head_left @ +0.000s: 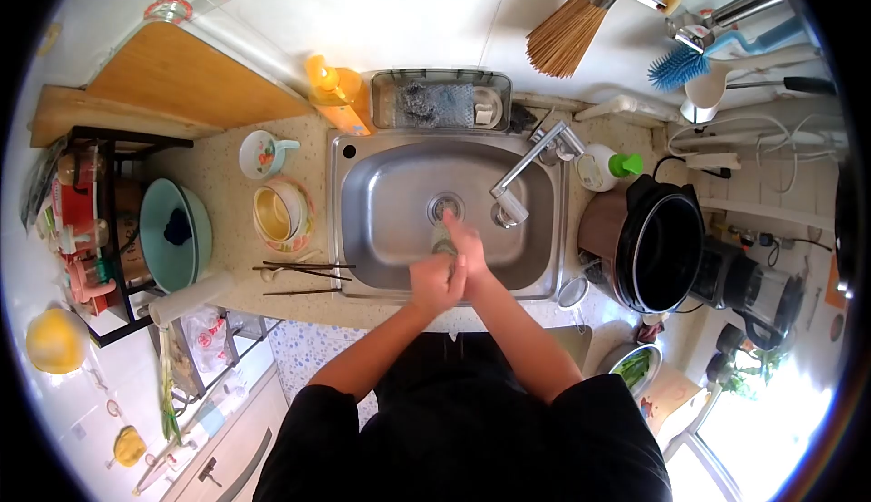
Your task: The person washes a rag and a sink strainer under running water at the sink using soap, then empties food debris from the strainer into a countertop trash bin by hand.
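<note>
Both of my hands are over the steel sink point(390, 175), touching each other. My left hand point(436, 282) is closed in a fist around something greenish-grey point(445, 246), too small and partly hidden to name. Against it lies my right hand point(466, 246), its fingers together and pointing toward the drain point(445, 206); they wrap along the same greenish-grey thing. The faucet point(526, 171) reaches over the basin from the right, beyond my right hand.
Left of the sink are chopsticks point(304, 270), stacked bowls point(275, 212), a mug point(261, 154) and a teal basin point(172, 237). An orange bottle point(343, 98) and a caddy point(440, 101) stand behind. To the right are a green-topped bottle point(599, 168), cooker point(665, 246) and strainer point(572, 294).
</note>
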`<action>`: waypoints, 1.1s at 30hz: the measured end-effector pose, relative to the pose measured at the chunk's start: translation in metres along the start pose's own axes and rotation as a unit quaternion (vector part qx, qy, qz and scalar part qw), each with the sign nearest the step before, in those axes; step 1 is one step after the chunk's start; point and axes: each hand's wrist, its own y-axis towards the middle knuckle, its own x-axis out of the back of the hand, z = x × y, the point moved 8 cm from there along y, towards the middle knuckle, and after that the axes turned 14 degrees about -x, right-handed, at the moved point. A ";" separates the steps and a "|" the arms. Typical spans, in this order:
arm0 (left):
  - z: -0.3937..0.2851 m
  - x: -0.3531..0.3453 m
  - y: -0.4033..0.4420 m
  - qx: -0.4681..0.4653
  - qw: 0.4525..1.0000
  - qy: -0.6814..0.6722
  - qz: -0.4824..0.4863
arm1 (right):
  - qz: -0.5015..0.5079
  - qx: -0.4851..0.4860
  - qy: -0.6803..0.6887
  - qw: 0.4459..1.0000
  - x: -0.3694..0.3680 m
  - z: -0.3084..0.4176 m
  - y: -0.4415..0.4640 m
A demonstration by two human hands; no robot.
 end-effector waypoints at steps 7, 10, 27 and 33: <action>0.097 0.012 0.012 0.199 0.977 0.030 0.066 | -0.052 0.096 -0.191 0.975 -0.023 -0.008 -0.025; 0.106 -0.001 -0.019 0.245 0.962 -0.109 0.059 | -0.094 0.226 -0.347 0.905 -0.030 0.008 -0.036; 0.060 -0.007 -0.022 0.395 0.700 -0.567 -0.181 | -0.002 0.411 -0.482 0.774 -0.021 -0.007 -0.084; 0.048 -0.009 -0.015 0.366 0.716 -0.571 -0.165 | -0.106 0.325 -0.074 0.937 0.014 0.018 -0.043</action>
